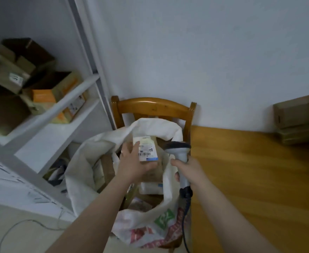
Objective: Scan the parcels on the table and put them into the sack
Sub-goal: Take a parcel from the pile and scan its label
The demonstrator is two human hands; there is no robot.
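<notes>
Parcel (155, 161): small brown carton with a white barcode label facing up at me, held over the open mouth of the sack.
Left hand (133, 165): grips the parcel from its left side, thumb on the label's edge, fingers curled beneath the carton.
Scanner (179, 152): grey handle, dark head, upright just to the right of the parcel; I cannot tell if the head touches it.
Right hand (188, 170): wrapped round the scanner's handle, fingers closed on it.
Scanner cable (184, 225): dark, hangs from the handle's base down past the sack's right side.
Sack (87, 161): white woven bag, mouth spread wide, red and green print on its near side.
Inside the sack: a white packet (151, 188) lies below the held parcel; other contents too blurred to name.
Chair (155, 106): wooden, its back rises behind the sack's far rim, against the wall.
Table (250, 170): orange wood, to my right, beside the chair.
Flat cartons (299, 114): stacked at the table's far right edge by the wall.
Shelf (45, 125): white, to my left, holds open cardboard boxes (13, 73), blurred.
Floor cable (22, 223): thin and pale, loops across the floor at lower left.
</notes>
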